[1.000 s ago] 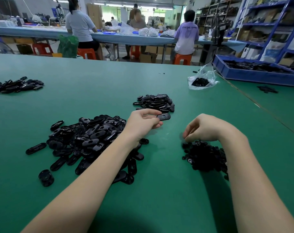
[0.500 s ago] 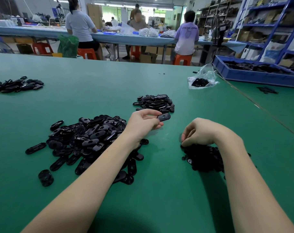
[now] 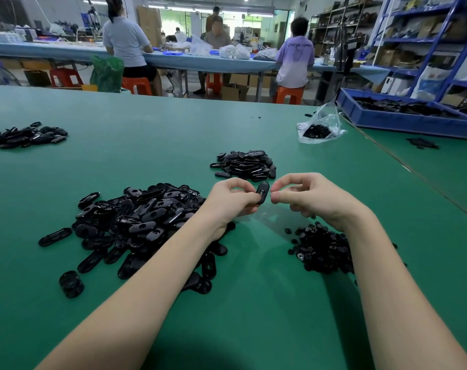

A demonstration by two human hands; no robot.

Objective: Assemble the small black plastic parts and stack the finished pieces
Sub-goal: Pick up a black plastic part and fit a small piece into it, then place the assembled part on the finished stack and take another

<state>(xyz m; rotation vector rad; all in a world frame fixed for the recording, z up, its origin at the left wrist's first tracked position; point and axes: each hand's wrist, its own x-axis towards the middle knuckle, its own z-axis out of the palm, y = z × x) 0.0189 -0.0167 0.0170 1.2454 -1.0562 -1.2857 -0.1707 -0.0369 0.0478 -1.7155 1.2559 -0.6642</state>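
Note:
My left hand [image 3: 233,200] pinches a black oval plastic shell [image 3: 262,191] and holds it upright above the green table [image 3: 253,303]. My right hand [image 3: 307,194] is just right of the shell with thumb and forefinger pinched together; whatever small part sits between them is hidden. A big loose pile of oval shells [image 3: 136,222] lies to the left under my left forearm. A heap of small round black parts [image 3: 323,249] lies beneath my right wrist. A neater pile of finished pieces [image 3: 247,164] sits just beyond my hands.
Another pile of black pieces [image 3: 27,135] lies at the far left. A clear plastic bag of parts [image 3: 319,128] sits at the back right, near a blue tray [image 3: 403,121] of black parts. People work at a far bench.
My right hand rose from the heap of small round parts and moved left to the shell. My left hand turned the shell upright and shifted slightly toward the right hand.

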